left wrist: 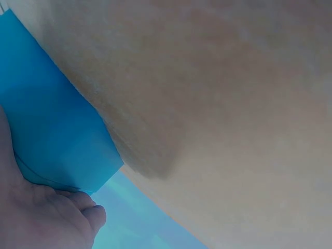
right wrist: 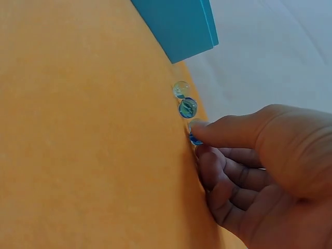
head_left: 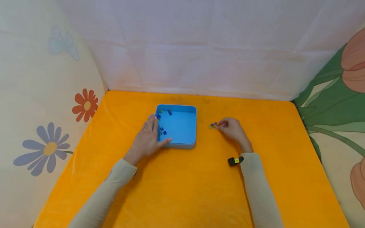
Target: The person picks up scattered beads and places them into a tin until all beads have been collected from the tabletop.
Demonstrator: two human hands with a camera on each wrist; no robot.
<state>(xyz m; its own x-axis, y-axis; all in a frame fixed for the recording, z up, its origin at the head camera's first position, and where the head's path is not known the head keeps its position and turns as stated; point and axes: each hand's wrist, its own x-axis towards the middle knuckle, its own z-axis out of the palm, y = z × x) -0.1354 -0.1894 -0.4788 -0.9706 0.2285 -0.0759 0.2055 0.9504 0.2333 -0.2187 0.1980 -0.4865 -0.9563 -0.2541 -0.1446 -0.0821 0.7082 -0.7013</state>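
Note:
A blue square box [head_left: 181,126] sits on the orange table, with several glass marbles [head_left: 164,133] inside along its left part. My left hand [head_left: 146,137] rests against the box's left wall, fingers straight, thumb over the near edge. To the right of the box, my right hand [head_left: 232,129] pinches a blue-and-clear marble [right wrist: 195,139] between thumb and fingers, low by the table top. Just left of those fingertips lies a small cluster of marbles [head_left: 214,128], some blue, some yellowish. In the right wrist view a green-blue marble [right wrist: 188,108] lies close to the thumb.
The orange cloth [head_left: 182,186] covers the table up to a white sheet [head_left: 182,63] hanging behind it. Flower-printed sheets [head_left: 45,95] hang at both sides. A black strap device with a yellow spot [head_left: 235,161] is on the right wrist.

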